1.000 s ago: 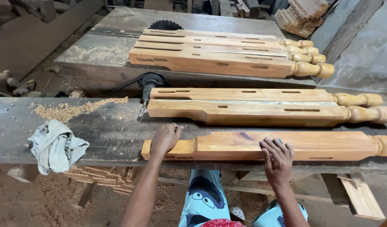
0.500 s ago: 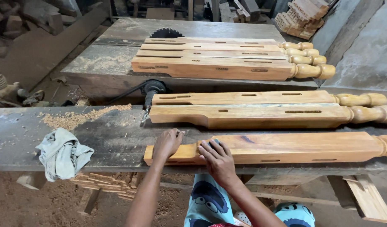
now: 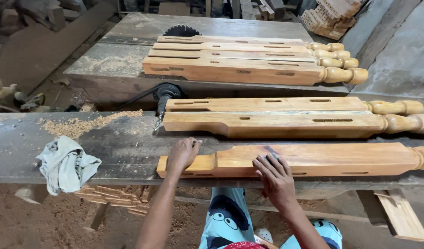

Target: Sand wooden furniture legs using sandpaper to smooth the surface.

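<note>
My left hand (image 3: pixel 183 154) rests on the thin, cut-down end of a long orange-brown wooden leg with a square body and a round turned end (image 3: pixel 313 160). My fingers there are curled over the far edge of the wood, pressing down on it but not wrapped around it. My right hand (image 3: pixel 276 177) lies flat on top of the same leg, a bit further along toward the round end, with the fingers (image 3: pixel 262 162) spread out a little and touching a dark spot on the wood. The leg lies on its side along the near edge of a grey, dusty wooden workbench (image 3: pixel 120 147). Just behind the leg, two more wooden legs with slots cut in them (image 3: pixel 290 121) lie side by side. Further behind the leg, on a higher grey table (image 3: pixel 110 69), four more wooden legs (image 3: pixel 239 64) are lined up close together, next to a dark round saw blade (image 3: pixel 181 31) that sticks up. To the left of the leg, well apart from it, a crumpled pale grey cloth (image 3: pixel 64 167) hangs over the bench edge, and a pile of light sawdust (image 3: pixel 83 124) lies behind the cloth. A black drill with a twisted bit (image 3: pixel 163 99) sits near the left ends of the two slotted legs.
</note>
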